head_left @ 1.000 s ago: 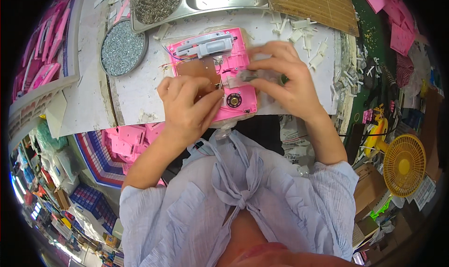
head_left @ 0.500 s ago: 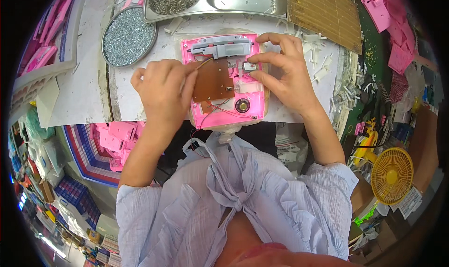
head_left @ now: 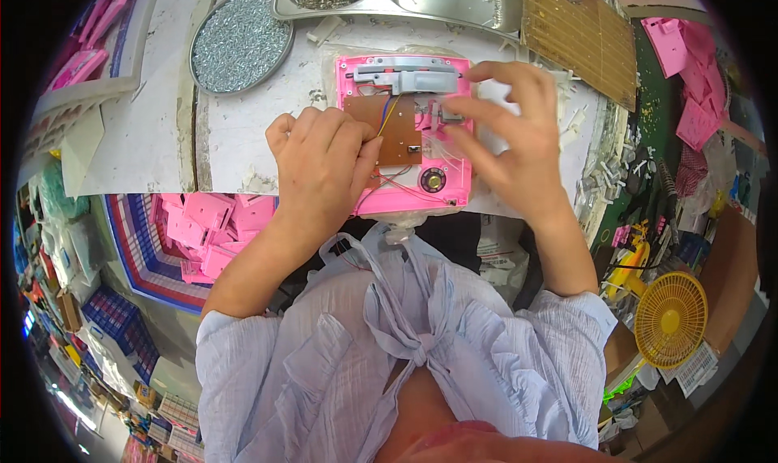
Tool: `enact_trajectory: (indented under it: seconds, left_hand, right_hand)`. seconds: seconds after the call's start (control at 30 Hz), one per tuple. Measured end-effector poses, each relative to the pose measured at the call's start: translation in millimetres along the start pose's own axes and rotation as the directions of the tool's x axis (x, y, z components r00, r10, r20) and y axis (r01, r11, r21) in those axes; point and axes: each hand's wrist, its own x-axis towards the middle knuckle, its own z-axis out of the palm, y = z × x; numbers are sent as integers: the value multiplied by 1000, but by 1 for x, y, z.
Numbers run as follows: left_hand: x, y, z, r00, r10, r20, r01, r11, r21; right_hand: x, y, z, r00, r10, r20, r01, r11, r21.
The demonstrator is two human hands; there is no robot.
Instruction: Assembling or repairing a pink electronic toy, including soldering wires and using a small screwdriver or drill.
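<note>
A pink plastic housing (head_left: 460, 189) lies open on the table, its inner parts facing up. Across its top runs a grey plastic mechanism (head_left: 429, 82), and a brown circuit board (head_left: 403, 137) covers its middle. My left hand (head_left: 322, 151) is closed over the board's left side. Its thumb and forefinger pinch thin yellow and blue wires (head_left: 390, 116); the fingertips are partly hidden. My right hand (head_left: 519, 130) hovers at the housing's right edge with fingers apart, next to a small grey-white part (head_left: 450, 117). A round speaker (head_left: 433, 180) sits at the lower right.
A round tray of small screws (head_left: 241, 43) stands at the back left, beside a metal compartment tray (head_left: 397, 7). A brown slatted board (head_left: 579, 37) lies at the back right, near scattered white plastic pieces (head_left: 596, 183). Below the table's left side, a basket (head_left: 134, 256) holds pink parts.
My left hand has moved right and down over the board, drawing the wires along. My right hand has drawn off the small part, its fingers spread. The view has shifted slightly.
</note>
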Motion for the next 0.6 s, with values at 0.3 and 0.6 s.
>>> enact_trajectory:
  seconds: [0.3,0.6]
  left_hand:
    - [6,-3,-5,996,65,-54,-65,998,-8]
    - [7,5,-40,977,66,-201,-131,934,-332]
  right_hand:
    - [31,-15,46,950,-308,43,310,948,-67]
    - [21,0,34,957,-282,-68,284,958,22]
